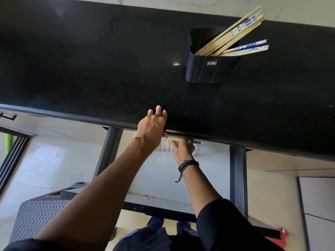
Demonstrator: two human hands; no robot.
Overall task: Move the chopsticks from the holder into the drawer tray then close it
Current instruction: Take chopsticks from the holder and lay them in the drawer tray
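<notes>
Chopsticks (233, 36) lean in black holder (208, 69) near countertop's (90, 60) far right edge. Right hand (183, 150) pinches one pair (174, 139) under front edge, over drawer tray (164, 148). Left hand (152, 127) rests flat, fingers spread, on front edge.

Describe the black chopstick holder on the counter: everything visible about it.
The chopstick holder is a dark, matte, plastic-looking bin with rounded corners and ribbed walls, with a small red-and-white label on its near face. It stands upright on the black countertop, toward the right, untouched by either hand. Several pale wooden chopsticks with blue-patterned ends remain inside, leaning out over its far right rim.
</notes>
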